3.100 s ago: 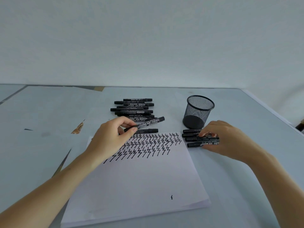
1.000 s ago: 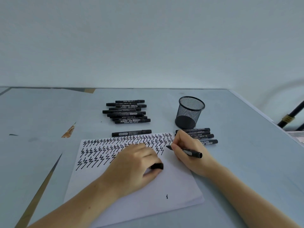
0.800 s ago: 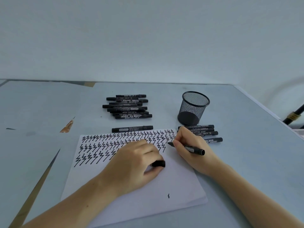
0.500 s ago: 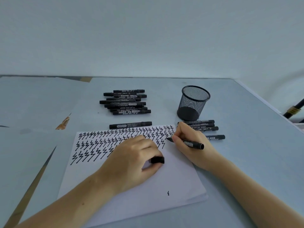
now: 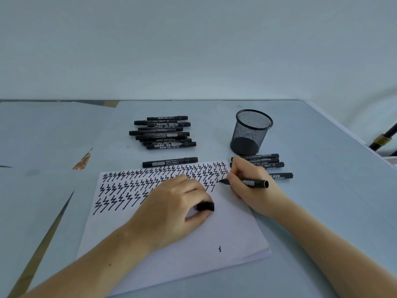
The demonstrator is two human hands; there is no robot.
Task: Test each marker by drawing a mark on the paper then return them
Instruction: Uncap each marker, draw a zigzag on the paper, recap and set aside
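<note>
A white sheet of paper (image 5: 225, 229) lies in front of me, its upper part filled with rows of black zigzag marks. My right hand (image 5: 251, 183) grips an uncapped black marker (image 5: 250, 182), tip on the paper at the right end of the rows. My left hand (image 5: 174, 209) rests on the sheet, fingers closed around the black cap (image 5: 205, 206). A stack of black markers (image 5: 163, 133) lies behind the paper, a single marker (image 5: 169, 162) along its top edge, and a few more markers (image 5: 266, 162) to the right.
A black mesh pen cup (image 5: 251, 132) stands at the back right, nothing visible inside. The pale blue table (image 5: 322, 190) has worn brown patches on the left. Its right edge runs diagonally, with a dark pole beyond it.
My right hand picked a marker from the right group and my left hand pulled off its cap. Over the last second the tip has stayed at the right end of the rows while both hands hold still.
</note>
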